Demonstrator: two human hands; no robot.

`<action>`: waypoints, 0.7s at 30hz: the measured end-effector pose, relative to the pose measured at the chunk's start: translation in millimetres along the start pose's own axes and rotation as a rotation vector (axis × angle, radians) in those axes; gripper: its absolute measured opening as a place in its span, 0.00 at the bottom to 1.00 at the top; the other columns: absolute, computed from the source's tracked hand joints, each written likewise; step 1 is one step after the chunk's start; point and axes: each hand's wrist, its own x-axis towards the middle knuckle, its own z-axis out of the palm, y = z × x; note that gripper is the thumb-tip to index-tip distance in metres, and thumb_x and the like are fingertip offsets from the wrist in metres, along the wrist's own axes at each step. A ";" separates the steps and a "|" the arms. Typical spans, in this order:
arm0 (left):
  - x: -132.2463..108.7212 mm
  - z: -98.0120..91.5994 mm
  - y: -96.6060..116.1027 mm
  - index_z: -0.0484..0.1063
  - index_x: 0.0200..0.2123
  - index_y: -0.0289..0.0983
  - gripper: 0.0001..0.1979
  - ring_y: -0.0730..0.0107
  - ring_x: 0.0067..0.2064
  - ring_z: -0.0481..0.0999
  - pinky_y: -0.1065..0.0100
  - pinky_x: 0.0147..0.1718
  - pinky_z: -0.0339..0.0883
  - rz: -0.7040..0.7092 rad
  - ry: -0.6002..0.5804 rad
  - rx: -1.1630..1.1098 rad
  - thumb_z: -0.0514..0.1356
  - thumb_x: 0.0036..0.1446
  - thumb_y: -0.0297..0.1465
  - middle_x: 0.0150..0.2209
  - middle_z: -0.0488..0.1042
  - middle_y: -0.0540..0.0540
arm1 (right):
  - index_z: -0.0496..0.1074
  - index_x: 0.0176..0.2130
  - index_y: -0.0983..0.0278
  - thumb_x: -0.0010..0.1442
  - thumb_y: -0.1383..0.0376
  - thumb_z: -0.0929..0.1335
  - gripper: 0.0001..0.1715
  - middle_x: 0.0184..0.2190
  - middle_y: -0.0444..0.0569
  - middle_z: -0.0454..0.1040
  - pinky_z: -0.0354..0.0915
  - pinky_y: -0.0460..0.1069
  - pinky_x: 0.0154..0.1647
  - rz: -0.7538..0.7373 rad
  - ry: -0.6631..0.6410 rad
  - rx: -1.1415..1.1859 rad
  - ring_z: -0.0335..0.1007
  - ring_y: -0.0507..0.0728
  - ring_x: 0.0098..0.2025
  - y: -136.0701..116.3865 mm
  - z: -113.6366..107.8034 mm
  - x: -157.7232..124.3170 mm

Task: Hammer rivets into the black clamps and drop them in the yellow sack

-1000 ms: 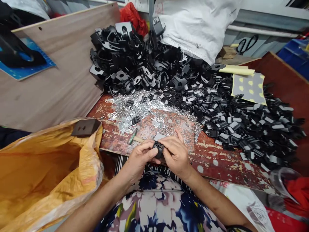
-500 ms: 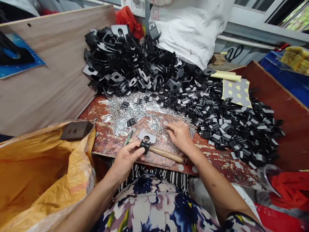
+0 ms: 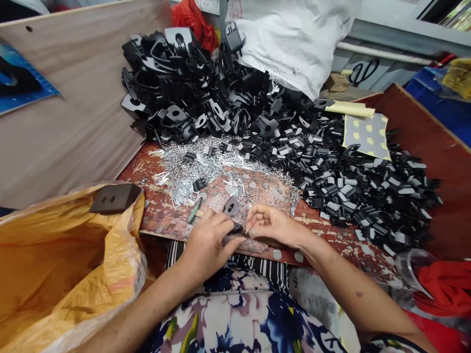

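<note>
My left hand (image 3: 211,240) is closed around a black plastic clip with a flat plate (image 3: 231,206) that has a round hole. Its fingers cover most of the clip, whose dark end points right. Close by on the right, my right hand (image 3: 270,225) pinches a thin metal pin (image 3: 248,230) against or just beside that end; I cannot tell whether it is inserted. Beneath both hands lies a hammer with a green head (image 3: 194,211), its wooden handle mostly covered. A large spread of loose metal pins (image 3: 187,179) lies beyond the hands.
Black plastic parts (image 3: 176,88) are heaped at the back, and smaller black pieces (image 3: 338,181) spread rightward. A wooden board (image 3: 73,98) walls the left side. An orange-lined sack (image 3: 47,264) hangs open at lower left. A white sack (image 3: 290,44) stands behind.
My right hand has come back from the loose pins toward my left hand, with a pin in its fingertips. My left hand has turned the clip, tilting its plate.
</note>
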 end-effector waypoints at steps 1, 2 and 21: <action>0.4 0.1 4.3 0.71 0.26 0.37 0.12 0.61 0.34 0.66 0.58 0.36 0.60 0.052 -0.040 0.050 0.63 0.63 0.32 0.30 0.75 0.45 | 0.68 0.41 0.61 0.53 0.60 0.78 0.21 0.33 0.42 0.75 0.70 0.48 0.38 0.052 -0.071 0.078 0.71 0.50 0.33 1.5 7.4 -3.3; 0.1 0.4 8.3 0.70 0.25 0.37 0.13 0.62 0.33 0.65 0.59 0.35 0.59 0.095 -0.074 0.080 0.62 0.64 0.31 0.29 0.74 0.45 | 0.67 0.40 0.61 0.52 0.59 0.79 0.23 0.32 0.40 0.74 0.69 0.47 0.37 0.084 -0.107 0.135 0.71 0.49 0.32 3.7 13.3 -5.9; -14.6 -11.5 -4.1 0.60 0.22 0.39 0.18 0.68 0.30 0.63 0.64 0.32 0.55 -0.231 0.084 -0.224 0.63 0.61 0.34 0.23 0.61 0.53 | 0.80 0.43 0.59 0.69 0.69 0.64 0.14 0.37 0.48 0.81 0.71 0.54 0.44 -0.579 0.298 -0.991 0.76 0.56 0.41 -17.8 1.4 -16.5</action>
